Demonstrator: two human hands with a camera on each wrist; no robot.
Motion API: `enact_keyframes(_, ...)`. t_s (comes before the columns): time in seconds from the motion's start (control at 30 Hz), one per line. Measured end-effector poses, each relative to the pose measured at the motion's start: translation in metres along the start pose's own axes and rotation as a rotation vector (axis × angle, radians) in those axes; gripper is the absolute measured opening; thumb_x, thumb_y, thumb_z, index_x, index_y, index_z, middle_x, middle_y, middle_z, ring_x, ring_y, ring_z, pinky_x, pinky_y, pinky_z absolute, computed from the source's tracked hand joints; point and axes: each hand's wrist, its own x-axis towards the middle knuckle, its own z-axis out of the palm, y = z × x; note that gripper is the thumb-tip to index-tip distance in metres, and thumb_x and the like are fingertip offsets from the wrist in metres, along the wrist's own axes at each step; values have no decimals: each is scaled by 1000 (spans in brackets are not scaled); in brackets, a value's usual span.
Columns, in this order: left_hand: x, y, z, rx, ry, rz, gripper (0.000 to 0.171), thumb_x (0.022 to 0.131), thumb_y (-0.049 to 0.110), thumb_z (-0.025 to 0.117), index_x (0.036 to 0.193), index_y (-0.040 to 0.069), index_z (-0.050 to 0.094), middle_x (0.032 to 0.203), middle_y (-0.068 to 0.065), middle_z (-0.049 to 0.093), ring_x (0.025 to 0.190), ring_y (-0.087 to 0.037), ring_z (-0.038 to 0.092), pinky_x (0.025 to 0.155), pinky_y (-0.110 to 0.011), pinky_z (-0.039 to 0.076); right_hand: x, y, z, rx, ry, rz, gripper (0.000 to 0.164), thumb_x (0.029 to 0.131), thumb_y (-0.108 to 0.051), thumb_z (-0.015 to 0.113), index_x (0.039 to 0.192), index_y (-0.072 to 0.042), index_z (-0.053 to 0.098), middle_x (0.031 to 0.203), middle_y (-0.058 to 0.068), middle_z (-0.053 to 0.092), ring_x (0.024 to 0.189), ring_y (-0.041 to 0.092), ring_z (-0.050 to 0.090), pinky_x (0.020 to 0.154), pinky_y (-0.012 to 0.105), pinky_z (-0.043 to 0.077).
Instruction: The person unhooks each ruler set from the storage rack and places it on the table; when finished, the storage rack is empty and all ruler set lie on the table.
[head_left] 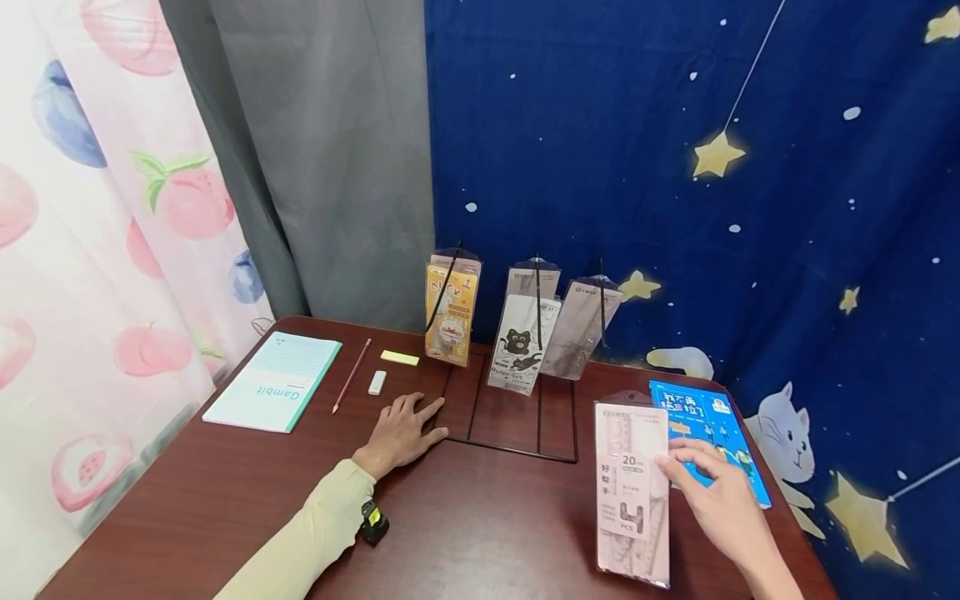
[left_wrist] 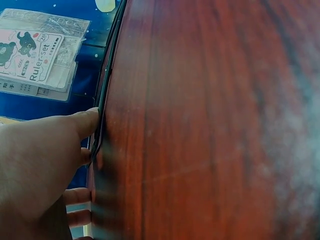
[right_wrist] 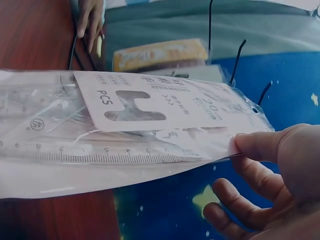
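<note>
Clearly, the right hand [head_left: 712,496] pinches one side edge of a pink ruler pack [head_left: 633,504], thumb on the printed face, a finger behind, the other fingers loosely bent and clear of it. The pack stands nearly upright over the right part of the table [head_left: 450,542], in front of a blue book [head_left: 705,412]. Held only at one edge, the slick plastic could swivel or slip, since its weight hangs off to one side of the thumb.

Farther in, the left hand [head_left: 401,433] lies palm down with fingers spread, the thumb against the front left corner of a black wire rack [head_left: 517,451]; how firmly it presses is hard to judge. Without that steadying, a bump might shift or tip the rack, as its frame looks thin and light.

Left of the rack lie a notebook [head_left: 273,383], a pencil [head_left: 351,377] and an eraser [head_left: 377,382]. On the rack hang a yellow pack [head_left: 450,312], a cat-printed pack [head_left: 525,342] and a pale pack [head_left: 581,325], close enough together that a careless edge could snag one. Behind hangs a starry blue curtain [head_left: 570,125].
</note>
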Motion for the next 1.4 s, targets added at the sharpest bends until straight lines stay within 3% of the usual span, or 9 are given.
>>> enact_keyframes(0.43,0,-3,3,-3,11,9,58,102,44,63,152,16,55,150,-24,49,139,-43,46,105,-61,43,1,44,-1,-87,-50,86,62,103,-52,60,126,5,71,145,27,58,138,47,49,106,59,49)
enact_keyframes(0.6,1,-3,5,-7,-13,-8,59,103,46,61,154,19,53,153,-23,47,141,-43,44,107,-60,42,6,65,6,-114,-69,94,60,102,-49,62,122,7,73,140,31,60,135,52,51,107,65,44)
enact_keyframes(0.77,2,-2,9,-28,-11,-1,60,102,48,61,155,20,52,153,-23,46,142,-43,43,108,-61,41,10,86,17,-132,-101,159,58,101,-49,63,116,7,74,137,34,59,129,53,51,108,70,40)
enact_keyframes(0.97,3,3,5,-32,-15,3,60,103,48,60,155,20,52,153,-22,46,142,-43,43,108,-60,41,11,105,30,-169,-87,212,59,96,-54,68,110,2,78,140,36,54,131,55,46,103,78,27)
enact_keyframes(1.17,2,4,3,-26,-35,-12,59,103,47,60,155,20,52,154,-21,46,143,-42,43,109,-60,41,13,113,40,-254,-83,234,44,95,-43,72,103,0,78,129,35,59,119,53,50,89,68,31)
enact_keyframes(1.4,3,3,3,-16,-30,-12,58,103,46,61,154,20,52,153,-21,47,141,-42,44,108,-59,41,15,117,45,-314,-109,292,41,94,-40,73,105,-1,77,122,35,59,108,51,48,85,63,32)
